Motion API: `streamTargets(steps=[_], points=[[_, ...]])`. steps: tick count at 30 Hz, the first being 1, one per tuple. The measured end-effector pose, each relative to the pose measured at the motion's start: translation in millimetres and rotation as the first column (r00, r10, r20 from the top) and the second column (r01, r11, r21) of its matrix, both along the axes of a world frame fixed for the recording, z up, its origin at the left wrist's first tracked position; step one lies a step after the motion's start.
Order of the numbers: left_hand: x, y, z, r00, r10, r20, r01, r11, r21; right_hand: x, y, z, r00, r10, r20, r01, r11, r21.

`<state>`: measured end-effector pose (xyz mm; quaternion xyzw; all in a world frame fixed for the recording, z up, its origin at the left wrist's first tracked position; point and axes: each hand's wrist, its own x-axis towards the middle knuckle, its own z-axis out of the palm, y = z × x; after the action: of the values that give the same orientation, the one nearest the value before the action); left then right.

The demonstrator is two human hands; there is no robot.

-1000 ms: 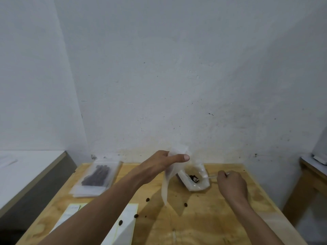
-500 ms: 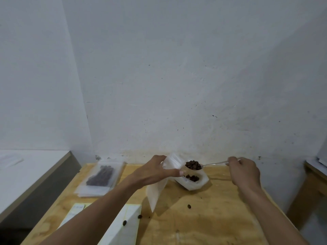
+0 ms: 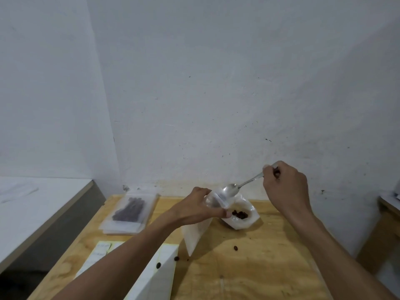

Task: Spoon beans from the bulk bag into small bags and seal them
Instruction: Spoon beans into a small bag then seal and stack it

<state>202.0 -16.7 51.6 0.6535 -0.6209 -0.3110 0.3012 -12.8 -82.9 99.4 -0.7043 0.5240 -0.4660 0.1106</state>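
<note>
Since half a second ago, the spoon (image 3: 232, 189) has tipped into the small bag (image 3: 198, 231), gripped by the right hand (image 3: 285, 189); the left hand (image 3: 194, 210) pinches the bag's mouth. Behind sits the bulk bag (image 3: 241, 217); bare tabletop (image 3: 249, 269) lies nearer, loose beans (image 3: 235, 248) scattered

I see a plywood table (image 3: 249, 273) filling the lower centre of the frame, set against a white wall (image 3: 216, 83) marked with dark specks. At the lower left, white paper sheets (image 3: 151, 278) lie flat on the tabletop. A white-topped counter (image 3: 32, 204) occupies the left edge of the frame, and a wooden furniture edge (image 3: 387, 213) shows at the far right.
</note>
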Motion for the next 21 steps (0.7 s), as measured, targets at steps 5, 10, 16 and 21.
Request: streamTargets(steps=[5, 10, 16, 21], points=[[6, 1, -2, 0.966, 0.033, -0.256, -0.015, 0.997, 0.072, -14, 1, -10, 0.994, -0.110, 0.007, 0.110, 0.992, -0.061], [-5, -6, 1, 0.952, 0.000, -0.307, 0.044, 0.990, 0.136, -12, 9, -61, 0.965, -0.162, -0.208, 0.163, 0.987, -0.012], [-17, -15, 13, 0.945, 0.014, -0.327, -0.003, 0.999, 0.033, -11, 3, -75, 0.938, -0.232, -0.256, 0.280, 0.945, 0.169], [-17, -16, 14, 0.957, -0.014, -0.290, 0.031, 0.998, 0.057, -18, -7, -86, 0.957, -0.260, -0.129, 0.290, 0.880, 0.376]])
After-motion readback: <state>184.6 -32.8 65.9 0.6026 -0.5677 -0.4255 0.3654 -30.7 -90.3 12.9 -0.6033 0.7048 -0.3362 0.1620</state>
